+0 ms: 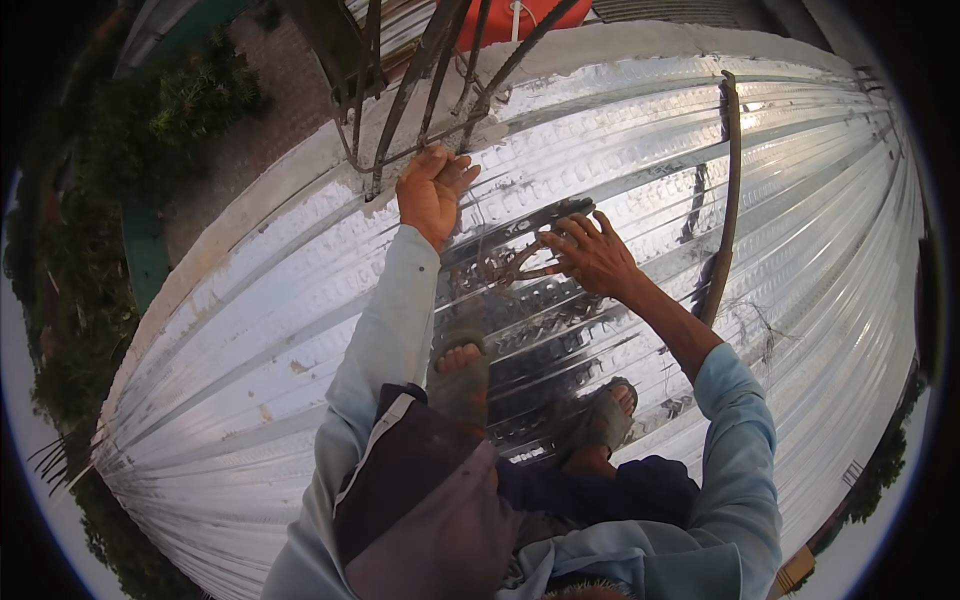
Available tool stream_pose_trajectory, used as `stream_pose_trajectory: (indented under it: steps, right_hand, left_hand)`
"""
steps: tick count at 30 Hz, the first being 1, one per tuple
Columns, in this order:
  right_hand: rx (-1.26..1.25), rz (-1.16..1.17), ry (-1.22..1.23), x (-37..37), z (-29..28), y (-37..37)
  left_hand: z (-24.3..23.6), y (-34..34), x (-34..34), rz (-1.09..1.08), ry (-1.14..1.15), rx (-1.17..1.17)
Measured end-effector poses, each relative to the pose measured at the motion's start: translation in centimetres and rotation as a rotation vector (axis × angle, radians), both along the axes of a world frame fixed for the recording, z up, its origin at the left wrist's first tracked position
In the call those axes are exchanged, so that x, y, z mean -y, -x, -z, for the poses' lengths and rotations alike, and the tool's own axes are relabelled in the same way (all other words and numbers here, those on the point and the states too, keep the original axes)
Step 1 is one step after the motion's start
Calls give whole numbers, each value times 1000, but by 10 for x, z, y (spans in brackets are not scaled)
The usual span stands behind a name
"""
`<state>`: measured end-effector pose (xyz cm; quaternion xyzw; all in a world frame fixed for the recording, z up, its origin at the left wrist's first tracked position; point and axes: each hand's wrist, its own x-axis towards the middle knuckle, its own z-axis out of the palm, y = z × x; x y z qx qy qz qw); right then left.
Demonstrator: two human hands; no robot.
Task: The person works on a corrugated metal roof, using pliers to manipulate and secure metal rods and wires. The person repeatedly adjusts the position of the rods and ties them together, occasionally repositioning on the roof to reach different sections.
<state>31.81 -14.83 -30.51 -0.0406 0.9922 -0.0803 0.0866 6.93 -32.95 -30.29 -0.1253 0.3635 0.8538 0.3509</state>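
My left hand (432, 195) is up against a bundle of rusty steel reinforcing bars (430, 85), its fingers curled at a thin cross bar. What the fingers pinch, if anything, is too small to make out. To the right, my right hand (597, 258) hovers low over the shiny corrugated metal sheet (640, 200), fingers bent and spread apart. By its fingertips lies a thin reddish-brown forked thing (522, 264), perhaps a hand tool; I cannot tell its kind. A dark strip (560, 213) lies just beyond those fingers.
My sandalled feet (612, 410) stand on the sheet. A long rusty bar (730, 190) lies across it to the right. Beyond the sheet runs a concrete edge (260, 190), with a drop to brick paving (285, 85) and plants at left. Something red (520, 20) is behind the bars.
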Motion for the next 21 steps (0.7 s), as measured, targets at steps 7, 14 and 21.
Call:
stream_pose_trajectory:
  steps: [7, 14, 21]
  right_hand:
    - [262, -88, -10, -14, 14, 9]
    - [294, 258, 300, -62, -34, -41]
    - [275, 295, -192, -100, -58, -46]
  left_hand:
    - [-9, -5, -5, -58, 243, -109]
    - [-8, -6, 2, -90, 472, -282]
    - [-6, 19, 21, 205, 987, -878]
